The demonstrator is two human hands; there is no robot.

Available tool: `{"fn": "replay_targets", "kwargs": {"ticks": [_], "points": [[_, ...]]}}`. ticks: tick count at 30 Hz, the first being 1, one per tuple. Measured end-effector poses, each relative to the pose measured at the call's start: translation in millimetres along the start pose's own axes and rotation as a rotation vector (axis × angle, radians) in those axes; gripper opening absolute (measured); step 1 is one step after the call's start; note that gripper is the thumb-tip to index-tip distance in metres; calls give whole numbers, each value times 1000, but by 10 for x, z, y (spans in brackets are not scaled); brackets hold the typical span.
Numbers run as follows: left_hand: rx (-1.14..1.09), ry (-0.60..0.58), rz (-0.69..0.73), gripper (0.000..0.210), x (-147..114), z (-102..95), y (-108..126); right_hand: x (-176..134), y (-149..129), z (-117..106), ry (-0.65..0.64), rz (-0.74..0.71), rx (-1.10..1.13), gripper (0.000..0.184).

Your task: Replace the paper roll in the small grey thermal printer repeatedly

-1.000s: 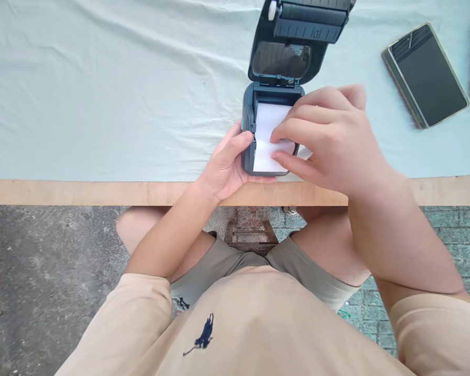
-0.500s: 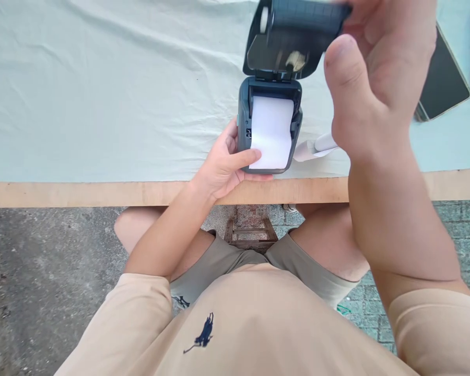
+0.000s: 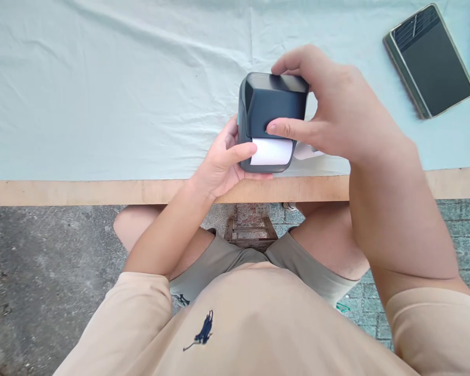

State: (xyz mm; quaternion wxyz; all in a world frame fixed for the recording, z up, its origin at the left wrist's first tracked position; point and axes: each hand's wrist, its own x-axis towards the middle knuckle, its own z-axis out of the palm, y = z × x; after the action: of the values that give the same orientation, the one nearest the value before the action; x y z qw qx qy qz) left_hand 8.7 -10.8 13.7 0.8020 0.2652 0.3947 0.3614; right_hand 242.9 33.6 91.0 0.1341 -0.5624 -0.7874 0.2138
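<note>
A dark portable label printer [image 3: 258,112] is held just above the table's front edge, with its lid down over the body. A strip of white paper [image 3: 273,153] lies out over the front below the lid. My left hand [image 3: 223,164] grips the printer's lower left side, its thumb on the paper's left edge and fingers underneath. Over the lid's right part, my right hand [image 3: 332,107] has its thumb on the front and its fingers at the far edge. The roll inside is hidden by the lid.
Beside the printer's right side lies some curled white paper [image 3: 304,151], partly covered by my right hand. A phone [image 3: 433,62] rests at the right on the pale cloth [image 3: 121,94]. A bare wooden edge [image 3: 82,193] runs along the table's front.
My right hand has come down and toward the printer. The lid, raised before, is now down, covering most of the white paper. My left hand has kept its grip.
</note>
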Motion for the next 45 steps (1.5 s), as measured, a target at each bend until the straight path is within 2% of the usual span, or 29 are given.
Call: {"fn": "replay_targets", "kwargs": {"ticks": [3,7,10,17,23,25,26,30,31,33,36,39,41,43,45], "points": [[10,-29,10,76,41,-16,27,-8,6,32,3,-17,-5,46],[-30,12,-41,59,115,-3,38,-9,-13,33,9,-53,2,42],[-55,25,-70,59,147,23,31,-24,-17,-30,11,-87,-34,48],[-41,43,-50,63,116,54,35,-83,48,-129,-74,-159,-5,71],[-30,72,-70,68,111,63,73,-126,115,-184,-60,-259,73,73],[-29,65,-71,69,138,50,71,-131,109,-203,21,-288,30,64],[-31,59,-72,68,154,42,67,-127,97,-198,102,-304,5,57],[-43,27,-62,67,188,10,40,-79,27,-71,527,-203,-26,18],[-41,17,-61,68,189,4,33,-63,15,-32,594,-155,-7,13],[-37,10,-70,72,184,-5,24,-41,2,22,625,-95,58,15],[-57,51,-83,69,174,-8,26,-57,-33,6,582,-116,116,15],[-73,86,-78,63,165,5,37,-102,-150,-83,503,-111,-20,6],[-63,98,-80,63,155,26,39,-98,-276,-132,290,-43,-165,6],[-47,110,-76,64,137,55,35,-49,-416,-151,26,44,-312,17],[-32,115,-61,61,110,85,26,27,-539,-144,-131,134,-419,23]]}}
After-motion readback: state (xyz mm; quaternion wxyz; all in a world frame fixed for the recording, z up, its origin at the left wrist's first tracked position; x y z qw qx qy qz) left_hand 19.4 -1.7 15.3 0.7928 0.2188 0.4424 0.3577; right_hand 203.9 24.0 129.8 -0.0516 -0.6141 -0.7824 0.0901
